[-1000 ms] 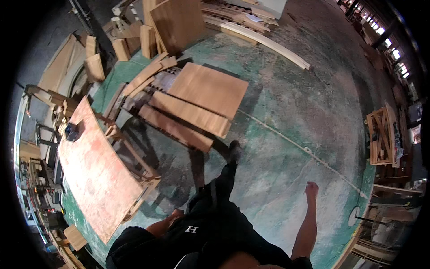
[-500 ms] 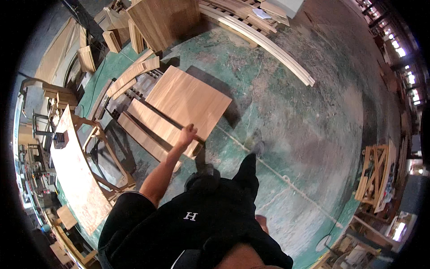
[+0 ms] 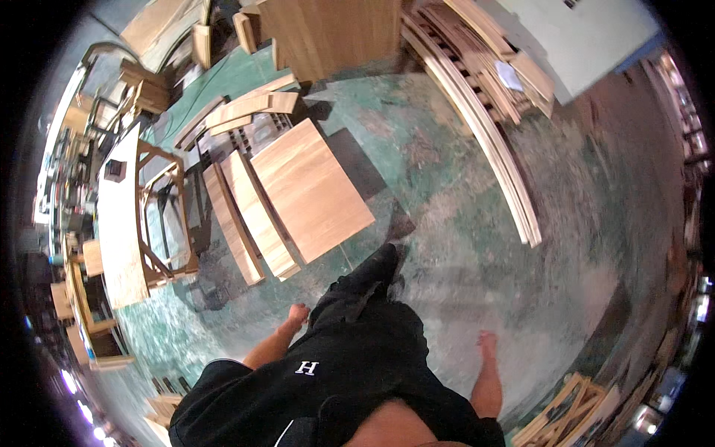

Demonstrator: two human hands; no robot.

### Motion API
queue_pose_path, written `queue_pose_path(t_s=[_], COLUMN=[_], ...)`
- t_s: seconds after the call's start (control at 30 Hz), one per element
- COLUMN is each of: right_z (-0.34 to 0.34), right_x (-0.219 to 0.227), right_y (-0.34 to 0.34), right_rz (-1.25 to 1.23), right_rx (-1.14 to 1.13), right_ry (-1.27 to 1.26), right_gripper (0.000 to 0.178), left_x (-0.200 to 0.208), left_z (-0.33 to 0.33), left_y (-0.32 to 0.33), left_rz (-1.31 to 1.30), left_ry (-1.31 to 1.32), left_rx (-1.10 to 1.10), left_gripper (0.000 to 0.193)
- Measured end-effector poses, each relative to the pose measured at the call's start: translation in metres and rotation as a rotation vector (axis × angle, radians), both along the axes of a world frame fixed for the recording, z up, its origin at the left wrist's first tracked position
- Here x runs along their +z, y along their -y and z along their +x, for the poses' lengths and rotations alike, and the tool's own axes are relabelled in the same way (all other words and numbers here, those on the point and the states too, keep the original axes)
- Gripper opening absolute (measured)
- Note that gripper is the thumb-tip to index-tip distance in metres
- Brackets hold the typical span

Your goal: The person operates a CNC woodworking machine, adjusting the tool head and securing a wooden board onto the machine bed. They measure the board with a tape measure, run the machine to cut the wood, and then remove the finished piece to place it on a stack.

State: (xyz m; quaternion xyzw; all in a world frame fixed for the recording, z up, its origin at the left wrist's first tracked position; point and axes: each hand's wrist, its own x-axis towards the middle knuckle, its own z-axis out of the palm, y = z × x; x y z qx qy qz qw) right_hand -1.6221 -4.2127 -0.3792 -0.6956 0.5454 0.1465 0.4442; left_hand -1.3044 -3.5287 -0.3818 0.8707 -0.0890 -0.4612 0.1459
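Observation:
My left hand (image 3: 299, 313) hangs low beside my left thigh, its fingers curled and nothing visible in them. Out to my right, my right hand (image 3: 487, 341) is held over the bare floor, touching nothing; its fingers are blurred. Ahead and to the left lies a wide stack of wooden panels (image 3: 313, 190), apart from both hands. Alongside it run a narrower stack of boards (image 3: 257, 212) and, further left, a still slimmer stack of boards (image 3: 229, 223). Loose wooden strips (image 3: 240, 112) lie across the far end of the dark support.
Long pale strips (image 3: 484, 134) lie on the floor at the far right. A big wooden panel (image 3: 331, 37) stands at the back. To the left is a workbench with a light top (image 3: 119, 223). A wooden frame (image 3: 562, 413) sits at the lower right. Green worn floor (image 3: 447, 276) lies ahead.
My left hand has drawn back from above the near edge of the panel stack to my side. My right arm has swung out into view. My view has turned to the right.

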Motion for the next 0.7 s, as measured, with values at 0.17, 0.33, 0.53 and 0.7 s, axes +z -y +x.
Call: queue_pose_path(t_s=[0.17, 0.33, 0.53, 0.7], right_z=[0.301, 0.484, 0.578, 0.558], right_x=[0.082, 0.127, 0.073, -0.026], right_y=[0.157, 0.198, 0.159, 0.197], right_rz=[-0.098, 0.207, 0.325, 0.255], right_rx=[-0.071, 0.126, 0.4, 0.611], right_ry=[0.22, 0.667, 0.259, 0.136], right_gripper=[0.021, 0.027, 0.018, 0.031], left_x=[-0.009, 0.066, 0.116, 0.126], left_z=[0.007, 0.229, 0.419, 0.517], left_y=[0.057, 0.253, 0.319, 0.343], left_rz=[0.124, -0.339, -0.628, -0.673], left_ry=[0.002, -0.13, 0.148, 0.124], left_rx=[-0.048, 1.295, 1.198, 1.374], left_gripper=[0.019, 0.017, 0.052, 0.05])
